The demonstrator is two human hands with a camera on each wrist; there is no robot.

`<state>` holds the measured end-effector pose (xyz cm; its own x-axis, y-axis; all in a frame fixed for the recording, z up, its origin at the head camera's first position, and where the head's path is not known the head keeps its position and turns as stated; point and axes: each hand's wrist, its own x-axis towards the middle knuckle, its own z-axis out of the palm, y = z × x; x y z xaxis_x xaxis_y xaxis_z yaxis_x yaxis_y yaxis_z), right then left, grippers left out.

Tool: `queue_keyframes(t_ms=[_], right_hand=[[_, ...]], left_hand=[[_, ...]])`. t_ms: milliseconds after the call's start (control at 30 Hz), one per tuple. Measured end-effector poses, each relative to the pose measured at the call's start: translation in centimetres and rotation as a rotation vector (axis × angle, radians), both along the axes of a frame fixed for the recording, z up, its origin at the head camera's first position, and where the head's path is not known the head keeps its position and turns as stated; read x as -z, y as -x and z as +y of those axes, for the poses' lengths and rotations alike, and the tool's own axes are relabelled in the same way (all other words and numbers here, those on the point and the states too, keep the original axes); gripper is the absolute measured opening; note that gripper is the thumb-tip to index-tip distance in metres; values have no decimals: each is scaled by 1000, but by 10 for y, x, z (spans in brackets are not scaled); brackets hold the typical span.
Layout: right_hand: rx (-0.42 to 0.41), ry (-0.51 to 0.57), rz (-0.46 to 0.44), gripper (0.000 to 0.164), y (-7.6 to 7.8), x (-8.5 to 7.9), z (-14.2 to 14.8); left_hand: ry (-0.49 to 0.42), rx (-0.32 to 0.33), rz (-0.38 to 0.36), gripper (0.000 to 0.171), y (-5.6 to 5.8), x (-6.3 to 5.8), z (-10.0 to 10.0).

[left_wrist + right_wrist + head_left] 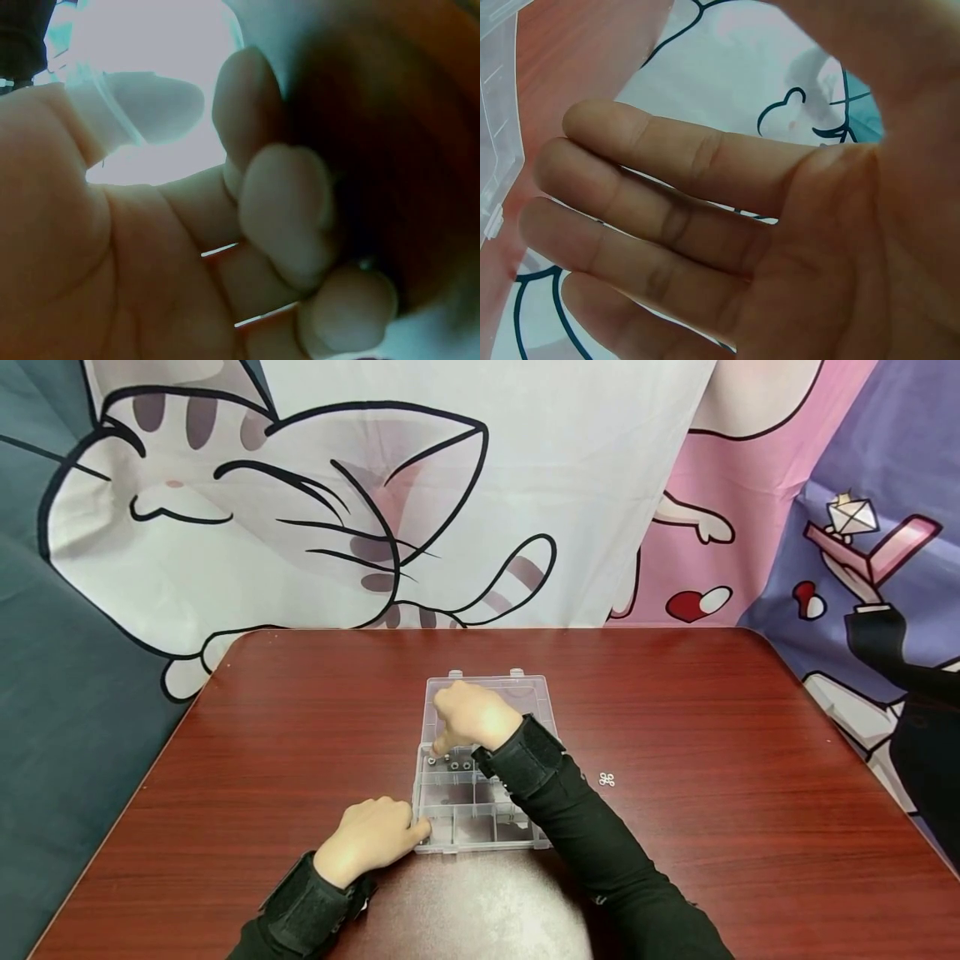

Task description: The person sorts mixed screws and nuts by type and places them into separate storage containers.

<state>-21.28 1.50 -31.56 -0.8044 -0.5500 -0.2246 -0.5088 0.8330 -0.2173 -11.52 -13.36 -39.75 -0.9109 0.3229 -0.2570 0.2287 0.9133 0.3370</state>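
Observation:
A clear plastic compartment box (474,810) lies on the table with its lid (525,693) swung back flat on the far side. My left hand (375,833) holds the box's near left corner. In the left wrist view its thumb (157,109) shows through the translucent plastic, and its other fingers are curled. My right hand (476,717) is over the lid and the far row of compartments. Its fingers (682,154) extend with a slight bend, and nothing shows in the palm. Several small nuts (454,766) sit in the far compartment just below this hand.
Several small silvery rings (606,779) lie together on the reddish-brown table (712,735), right of the box. The right forearm (600,835) crosses over the box's right side and hides part of it. A printed cartoon cloth (585,468) hangs behind the table's far edge.

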Motion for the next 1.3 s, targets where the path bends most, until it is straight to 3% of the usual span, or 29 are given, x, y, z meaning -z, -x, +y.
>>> queue_keyframes(t_ms=[567,900,1167,1300], right_hand=[[-2,26,14,33,1,-3,11],[89,27,-26,25,6,-4,38],[111,24,10,25,11,-1,61],[114,42,30,39,11,1,72]], left_hand=[[27,4,26,42,2,-1,3],[23,4,20,42,0,0,3],[7,9,28,44,-1,1,3],[-6,14,24,45,-1,0,2]])
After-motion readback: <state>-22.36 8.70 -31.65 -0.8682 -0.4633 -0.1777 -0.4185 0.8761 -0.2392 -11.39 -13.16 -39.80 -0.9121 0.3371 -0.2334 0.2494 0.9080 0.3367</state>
